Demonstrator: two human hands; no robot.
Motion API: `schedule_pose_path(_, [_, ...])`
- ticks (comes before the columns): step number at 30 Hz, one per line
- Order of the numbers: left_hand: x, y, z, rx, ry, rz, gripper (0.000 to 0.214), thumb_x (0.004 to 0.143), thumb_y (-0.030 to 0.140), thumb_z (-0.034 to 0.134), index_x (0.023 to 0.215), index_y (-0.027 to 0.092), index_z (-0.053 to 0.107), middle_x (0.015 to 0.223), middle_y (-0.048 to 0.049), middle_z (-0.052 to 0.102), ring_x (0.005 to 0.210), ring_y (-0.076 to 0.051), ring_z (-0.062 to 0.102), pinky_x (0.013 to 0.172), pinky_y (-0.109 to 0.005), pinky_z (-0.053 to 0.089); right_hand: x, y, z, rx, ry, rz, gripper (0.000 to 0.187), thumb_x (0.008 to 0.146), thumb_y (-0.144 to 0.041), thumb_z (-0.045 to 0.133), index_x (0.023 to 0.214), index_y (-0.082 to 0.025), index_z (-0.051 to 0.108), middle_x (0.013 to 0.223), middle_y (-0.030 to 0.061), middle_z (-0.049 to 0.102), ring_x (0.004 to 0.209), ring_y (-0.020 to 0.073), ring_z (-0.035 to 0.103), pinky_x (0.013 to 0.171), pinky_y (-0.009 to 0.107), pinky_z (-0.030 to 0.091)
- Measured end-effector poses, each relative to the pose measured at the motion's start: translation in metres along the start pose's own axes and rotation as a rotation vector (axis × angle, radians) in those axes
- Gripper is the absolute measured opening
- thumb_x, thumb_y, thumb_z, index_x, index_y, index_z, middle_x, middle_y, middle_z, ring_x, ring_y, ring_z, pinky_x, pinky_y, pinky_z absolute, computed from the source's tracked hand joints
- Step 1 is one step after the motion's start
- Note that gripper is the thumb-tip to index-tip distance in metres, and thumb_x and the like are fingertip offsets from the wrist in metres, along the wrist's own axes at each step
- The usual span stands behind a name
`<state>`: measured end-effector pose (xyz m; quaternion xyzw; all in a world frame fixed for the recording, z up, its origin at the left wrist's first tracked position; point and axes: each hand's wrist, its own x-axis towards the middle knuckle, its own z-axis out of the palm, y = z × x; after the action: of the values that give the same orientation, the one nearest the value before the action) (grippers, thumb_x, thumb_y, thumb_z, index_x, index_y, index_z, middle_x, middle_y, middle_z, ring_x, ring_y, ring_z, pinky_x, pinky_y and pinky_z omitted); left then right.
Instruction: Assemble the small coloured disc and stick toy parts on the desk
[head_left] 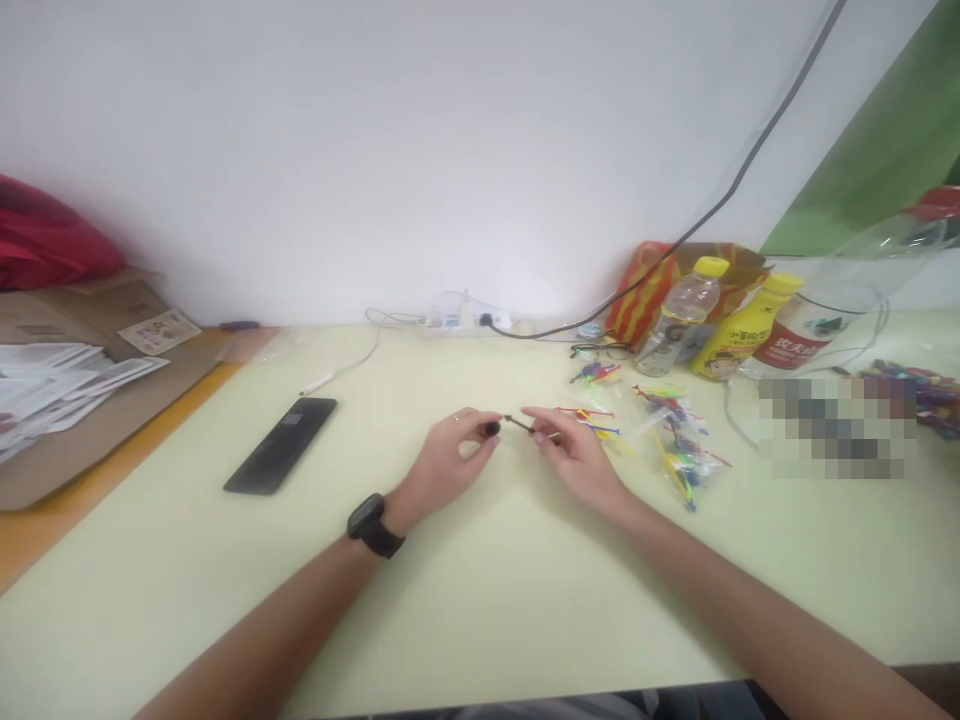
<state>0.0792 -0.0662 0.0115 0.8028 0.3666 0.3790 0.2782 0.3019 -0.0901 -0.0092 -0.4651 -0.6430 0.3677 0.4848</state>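
Observation:
Between the thumb and fingers of my left hand (450, 462) is a small black round piece (493, 428). My right hand (576, 455) pinches a thin black stick (519, 424) with a wider, arrow-like tip that points at the left hand. The stick's tip is close to the left fingertips; whether it touches them I cannot tell. Just beyond the right hand lie thin red, yellow and blue plastic sticks (600, 428). To their right are small clear bags of colourful plastic parts (679, 440).
A black phone (281, 447) lies left of my hands. Along the wall stand a power strip (469, 318), a clear bottle (679, 320), a yellow bottle (750, 330) and a large clear jug (817, 325). Papers on cardboard (187, 400) are at far left; a pixelated patch covers something at right.

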Motion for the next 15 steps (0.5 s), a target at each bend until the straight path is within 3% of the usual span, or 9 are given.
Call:
schedule_pose_path(6, [-0.002, 0.004, 0.004, -0.337, -0.092, -0.187, 0.039, 0.089, 0.035, 0.076, 0.124, 0.018, 0.071, 0.115, -0.0106, 0.075, 0.099, -0.024, 0.074, 0.093, -0.038, 0.061, -0.008, -0.008, 0.006, 0.164, -0.123, -0.048, 0.032, 0.095, -0.026, 0.063, 0.127, -0.026, 0.065, 0.109, 0.0064, 0.07, 0.102, 0.0208, 0.069, 0.096, 0.038, 0.055])
schedule_pose_path(10, [-0.002, 0.01, 0.005, -0.433, -0.164, -0.251, 0.036, 0.088, 0.038, 0.078, 0.117, 0.017, 0.074, 0.113, -0.0108, 0.077, 0.101, -0.025, 0.074, 0.093, -0.038, 0.06, -0.009, -0.011, 0.007, 0.138, -0.123, -0.073, 0.02, 0.094, -0.026, 0.065, 0.114, -0.025, 0.067, 0.11, 0.0067, 0.064, 0.095, 0.0196, 0.07, 0.089, 0.036, 0.058])
schedule_pose_path(12, [-0.002, 0.01, 0.006, -0.479, -0.156, -0.281, 0.037, 0.087, 0.039, 0.079, 0.115, 0.016, 0.074, 0.111, -0.0115, 0.078, 0.102, -0.026, 0.074, 0.094, -0.039, 0.06, -0.008, -0.012, 0.007, 0.11, -0.113, -0.101, 0.01, 0.094, -0.027, 0.065, 0.103, -0.023, 0.069, 0.106, 0.0069, 0.061, 0.093, 0.0196, 0.069, 0.085, 0.035, 0.058])
schedule_pose_path(15, [-0.002, 0.008, 0.006, -0.496, -0.137, -0.294, 0.035, 0.087, 0.039, 0.078, 0.113, 0.015, 0.075, 0.114, -0.0128, 0.077, 0.105, -0.028, 0.073, 0.097, -0.041, 0.059, -0.007, -0.016, 0.005, 0.038, -0.116, -0.134, 0.01, 0.096, -0.028, 0.063, 0.094, -0.022, 0.071, 0.102, 0.0077, 0.061, 0.093, 0.0203, 0.067, 0.081, 0.034, 0.057])
